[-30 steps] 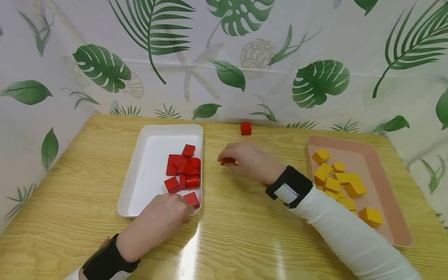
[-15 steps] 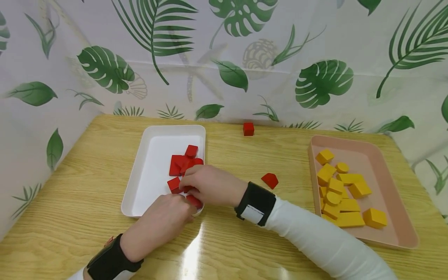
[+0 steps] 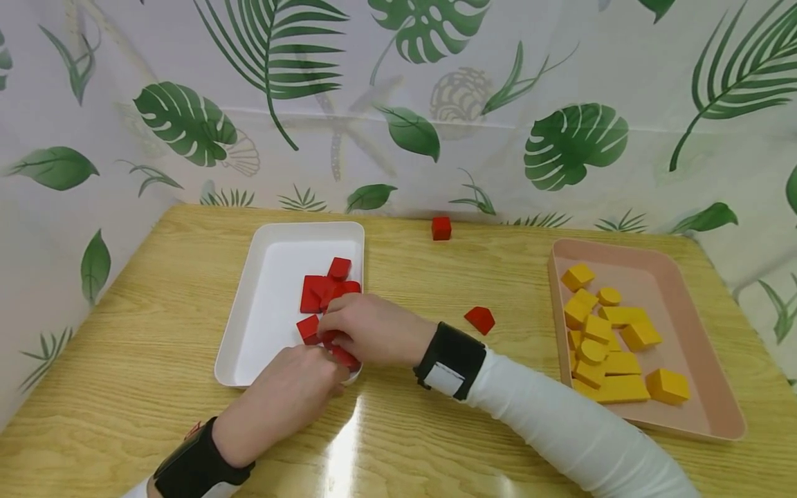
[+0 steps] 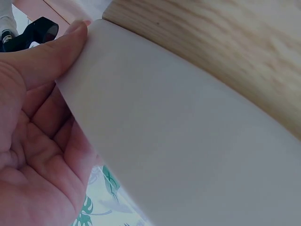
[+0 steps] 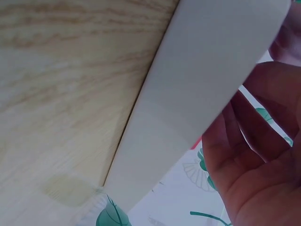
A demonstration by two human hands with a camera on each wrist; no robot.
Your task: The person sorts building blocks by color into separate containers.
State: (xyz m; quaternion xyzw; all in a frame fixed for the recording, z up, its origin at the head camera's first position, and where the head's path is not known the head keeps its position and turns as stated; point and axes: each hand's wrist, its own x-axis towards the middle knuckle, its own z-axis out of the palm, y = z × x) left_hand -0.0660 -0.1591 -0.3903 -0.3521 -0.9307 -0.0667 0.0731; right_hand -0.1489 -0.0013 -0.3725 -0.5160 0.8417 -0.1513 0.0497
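In the head view my left hand [image 3: 289, 387] is at the near right corner of the white tray [image 3: 268, 283]. The left wrist view has its thumb on the outside of the tray wall [image 4: 164, 127] and its fingers curled behind the rim. My right hand [image 3: 376, 328] reaches over the tray's right wall, its fingertips on a red block [image 3: 335, 337] whose shape is mostly hidden. Beside them lie several other red blocks [image 3: 311, 294]. In the right wrist view, the tray wall [image 5: 188, 80] hides the right fingertips.
A red angular block [image 3: 480, 320] lies on the wooden table [image 3: 423, 429] right of the white tray. Near the patterned backdrop sits a red cube [image 3: 441, 228]. At the right, a pink tray [image 3: 700, 353] contains several yellow blocks [image 3: 623, 389].
My right hand has moved left from mid-table to the white tray with a red block, uncovering the angular block. It has barely moved over the last half second. The left hand stays at the corner.
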